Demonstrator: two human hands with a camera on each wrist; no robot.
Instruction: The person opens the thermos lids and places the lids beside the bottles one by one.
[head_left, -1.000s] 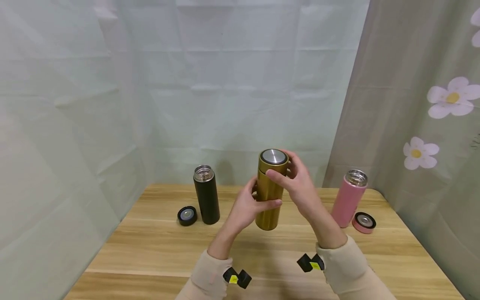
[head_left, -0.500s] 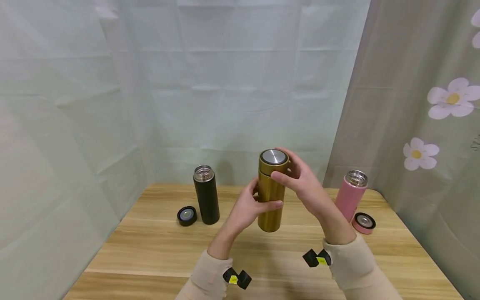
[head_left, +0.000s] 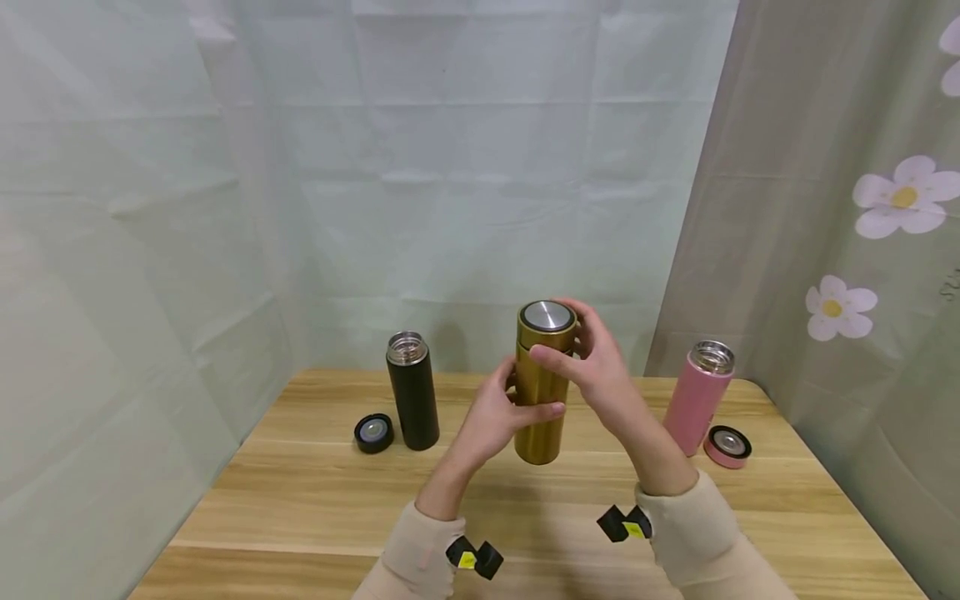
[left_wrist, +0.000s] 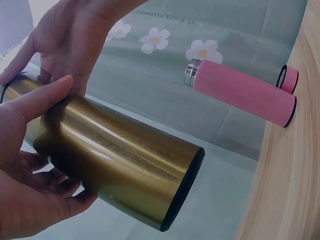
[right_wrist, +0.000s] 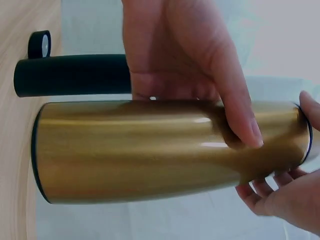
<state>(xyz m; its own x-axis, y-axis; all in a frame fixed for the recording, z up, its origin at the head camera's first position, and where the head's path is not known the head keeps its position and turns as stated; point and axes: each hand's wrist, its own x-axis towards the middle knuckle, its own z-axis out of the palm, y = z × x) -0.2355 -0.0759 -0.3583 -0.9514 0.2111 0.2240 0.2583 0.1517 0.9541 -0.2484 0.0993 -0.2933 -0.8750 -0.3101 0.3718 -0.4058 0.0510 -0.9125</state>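
Note:
In the head view a gold thermos (head_left: pixel 537 385) is held upright above the table. My left hand (head_left: pixel 489 418) grips its body, thumb laid across the front. At the top, my right hand (head_left: pixel 602 367) grips round the gold lid (head_left: pixel 537 336), which has a silver disc on top and sits on the body with a thin seam below it. The right fingers pass behind the lid and are partly hidden there. The left wrist view shows the thermos's dark base rim (left_wrist: pixel 184 190). In the right wrist view the right thumb (right_wrist: pixel 311 111) lies at the lid end.
On the wooden table (head_left: pixel 315 508), an uncapped black thermos (head_left: pixel 414 400) stands left with its black lid (head_left: pixel 374 432) beside it. To the right stand an uncapped pink thermos (head_left: pixel 697 404) and its pink lid (head_left: pixel 727 447). Curtains (head_left: pixel 480 192) hang behind the table.
My right hand shifted slightly right and round the lid, then came back left. The left hand and gold thermos stay almost in place.

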